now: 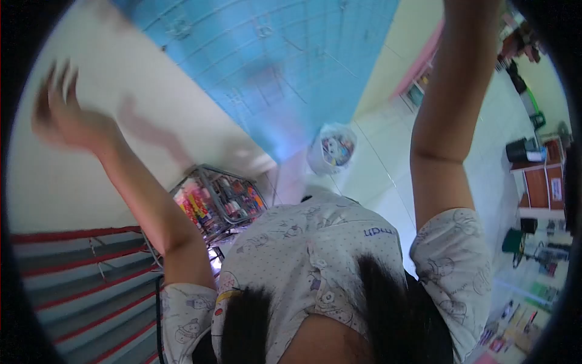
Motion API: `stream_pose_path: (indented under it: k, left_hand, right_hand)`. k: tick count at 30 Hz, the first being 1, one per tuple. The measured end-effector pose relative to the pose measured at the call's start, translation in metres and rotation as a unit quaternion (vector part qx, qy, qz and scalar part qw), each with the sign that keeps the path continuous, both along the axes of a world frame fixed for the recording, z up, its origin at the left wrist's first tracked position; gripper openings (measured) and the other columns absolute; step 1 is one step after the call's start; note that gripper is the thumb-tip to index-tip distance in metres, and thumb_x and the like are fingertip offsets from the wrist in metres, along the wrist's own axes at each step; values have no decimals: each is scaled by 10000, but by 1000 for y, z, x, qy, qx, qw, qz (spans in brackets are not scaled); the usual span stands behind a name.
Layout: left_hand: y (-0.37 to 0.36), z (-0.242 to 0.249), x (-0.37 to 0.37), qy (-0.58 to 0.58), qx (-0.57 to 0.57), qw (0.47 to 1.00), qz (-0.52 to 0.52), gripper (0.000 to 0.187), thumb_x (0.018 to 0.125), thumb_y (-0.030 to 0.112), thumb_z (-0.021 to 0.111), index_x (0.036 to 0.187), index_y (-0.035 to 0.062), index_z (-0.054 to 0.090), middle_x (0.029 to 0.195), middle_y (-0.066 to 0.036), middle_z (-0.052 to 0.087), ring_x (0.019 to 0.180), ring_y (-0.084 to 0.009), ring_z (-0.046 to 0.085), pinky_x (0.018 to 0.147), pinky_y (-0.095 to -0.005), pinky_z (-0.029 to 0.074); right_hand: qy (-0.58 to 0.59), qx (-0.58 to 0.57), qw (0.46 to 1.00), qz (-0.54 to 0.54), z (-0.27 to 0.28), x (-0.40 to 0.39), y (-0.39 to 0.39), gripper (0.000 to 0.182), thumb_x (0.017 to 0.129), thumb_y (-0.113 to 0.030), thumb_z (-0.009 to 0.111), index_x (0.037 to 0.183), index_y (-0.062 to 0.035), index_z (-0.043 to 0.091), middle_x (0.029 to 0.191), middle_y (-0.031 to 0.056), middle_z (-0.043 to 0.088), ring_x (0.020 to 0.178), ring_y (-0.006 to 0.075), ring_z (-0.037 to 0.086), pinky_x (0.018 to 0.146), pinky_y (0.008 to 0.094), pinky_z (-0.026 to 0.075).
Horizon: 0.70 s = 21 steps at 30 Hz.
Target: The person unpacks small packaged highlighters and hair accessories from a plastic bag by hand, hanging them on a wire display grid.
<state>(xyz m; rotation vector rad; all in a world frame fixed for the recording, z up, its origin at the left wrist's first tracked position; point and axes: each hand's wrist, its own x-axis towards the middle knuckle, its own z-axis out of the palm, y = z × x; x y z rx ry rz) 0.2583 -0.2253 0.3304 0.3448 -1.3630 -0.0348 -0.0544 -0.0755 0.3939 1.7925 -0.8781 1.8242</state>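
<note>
My left hand (73, 118) is raised at the far left, in front of the pale wall (176, 109). Its fingers are spread and a little blurred, and nothing shows in it. On the right, my other arm reaches up past the top edge of the view, so my right hand is out of sight. Between the two arms is a blue wall panel (254, 67) with a wire grid on it. A white bin or bag (332, 150) with colourful contents stands on the tiled floor below the panel.
A wire rack (218, 200) of colourful packets stands at the lower left, beside grey shelves with red edges (91, 291). At the right are a black bin (518, 150), a brown wooden cabinet (538, 185) and a green stool or container (513, 241).
</note>
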Motion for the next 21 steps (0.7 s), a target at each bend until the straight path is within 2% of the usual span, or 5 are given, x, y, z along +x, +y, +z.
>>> stream_pose_path:
  k: [3, 4, 10, 13, 21]
  left_hand:
    - [29, -149, 3, 60, 38, 993, 91, 69, 896, 41, 478, 852, -6, 453, 870, -154, 548, 726, -221, 541, 642, -342, 482]
    - [46, -195, -1, -15, 95, 994, 53, 57, 909, 48, 470, 859, 20, 463, 850, -118, 528, 694, -178, 493, 608, -297, 426]
    - [168, -387, -67, -169, 525, 826, -118, 105, 850, -56, 475, 895, 13, 542, 892, -87, 543, 758, -145, 538, 635, -252, 465]
    - [198, -433, -110, -215, 644, 717, -157, 159, 825, -62, 498, 938, 26, 569, 942, -85, 556, 809, -161, 572, 648, -263, 497]
    - [228, -611, -199, -436, 601, 651, -157, 224, 792, 5, 562, 996, 88, 600, 1085, -121, 541, 967, -286, 560, 827, -354, 475]
  right_hand:
    - [-130, 1, 962, -240, -100, -47, 43, 264, 882, -240, 607, 815, 8, 664, 751, 92, 655, 682, 133, 587, 659, 259, 451]
    - [-239, 90, 962, -97, -139, -54, 58, 193, 902, -153, 569, 832, 10, 643, 780, 87, 650, 701, 125, 574, 696, 256, 445]
    - [-479, 480, 726, -112, -460, -79, 152, 160, 939, -155, 509, 936, -12, 581, 754, 48, 589, 617, 112, 540, 568, 259, 445]
    - [-371, 707, 596, -89, -532, -63, 202, 211, 868, -167, 566, 1012, -15, 592, 843, 144, 651, 677, 237, 638, 614, 348, 489]
    - [-59, 827, 558, 6, -660, -95, 189, 250, 787, -188, 647, 993, -50, 612, 1100, 144, 565, 1020, 303, 559, 840, 383, 469]
